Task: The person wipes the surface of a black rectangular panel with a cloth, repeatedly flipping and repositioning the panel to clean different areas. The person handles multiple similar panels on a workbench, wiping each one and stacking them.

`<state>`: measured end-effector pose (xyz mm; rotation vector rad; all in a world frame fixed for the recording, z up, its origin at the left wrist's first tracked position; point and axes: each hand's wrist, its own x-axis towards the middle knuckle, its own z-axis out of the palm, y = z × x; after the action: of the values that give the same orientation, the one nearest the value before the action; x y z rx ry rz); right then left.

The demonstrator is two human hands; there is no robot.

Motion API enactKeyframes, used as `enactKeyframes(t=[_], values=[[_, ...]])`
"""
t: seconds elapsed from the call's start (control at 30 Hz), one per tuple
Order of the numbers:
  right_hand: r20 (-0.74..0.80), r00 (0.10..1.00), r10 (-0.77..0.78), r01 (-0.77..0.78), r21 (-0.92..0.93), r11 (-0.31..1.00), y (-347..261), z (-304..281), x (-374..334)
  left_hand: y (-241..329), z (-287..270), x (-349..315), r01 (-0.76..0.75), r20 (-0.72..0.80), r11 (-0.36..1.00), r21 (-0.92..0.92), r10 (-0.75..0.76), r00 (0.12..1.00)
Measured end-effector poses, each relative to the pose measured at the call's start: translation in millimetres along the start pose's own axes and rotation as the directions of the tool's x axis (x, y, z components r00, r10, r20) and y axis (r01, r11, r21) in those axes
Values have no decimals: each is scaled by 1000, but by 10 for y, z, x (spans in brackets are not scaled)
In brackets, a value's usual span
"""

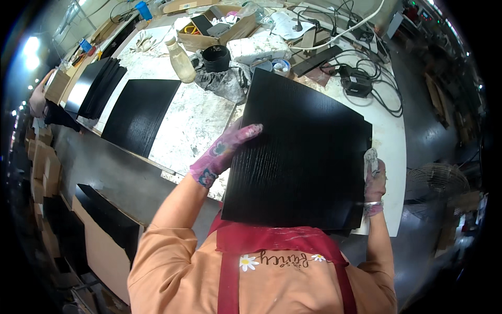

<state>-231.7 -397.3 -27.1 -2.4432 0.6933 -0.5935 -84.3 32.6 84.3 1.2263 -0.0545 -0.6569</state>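
A black wood-grain panel [300, 157] lies in front of me, its near edge close to my red apron [272, 238]. Offset corners at its right side suggest other black panels beneath it. My left hand [225, 149], in a pink floral glove, grips the panel's left edge, with a finger or thumb extended over the top face. At the right edge, my gloved right hand [375, 183] is closed around a small greyish-white rag [371, 159], held against or just beside the panel's side. The fingers on the far side of that hand are partly hidden.
Another black panel [141, 112] lies flat at the left, near a stack of black panels [99, 86]. Behind are a bottle [179, 60], a black cup [216, 57], a grey cloth [225, 81] and a cluttered cardboard box [219, 34]. A black adapter [356, 81] with cables sits right.
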Motion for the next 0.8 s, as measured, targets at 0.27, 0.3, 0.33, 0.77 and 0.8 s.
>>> enactKeyframes(t=[0.27, 0.3, 0.33, 0.77, 0.8], values=[[123, 834, -538, 365, 609, 705, -1963, -135, 49, -661, -245, -349, -82, 79, 951, -299, 110, 991], [205, 727, -656, 460, 564, 686, -2154, -1, -33, -724, -257, -416, -61, 117, 945, -322, 104, 988], [288, 526, -800, 687, 411, 599, -2409, 81, -101, -795, -294, -524, -50, 130, 940, -339, 100, 986], [553, 688, -471, -70, 696, 715, -2526, 1112, -264, -1315, -239, -1477, 117, -280, 830, -546, -312, 908], [491, 613, -619, 169, 684, 710, -2721, 1004, -334, -1209, -230, -1451, 57, -349, 844, -534, -281, 894]])
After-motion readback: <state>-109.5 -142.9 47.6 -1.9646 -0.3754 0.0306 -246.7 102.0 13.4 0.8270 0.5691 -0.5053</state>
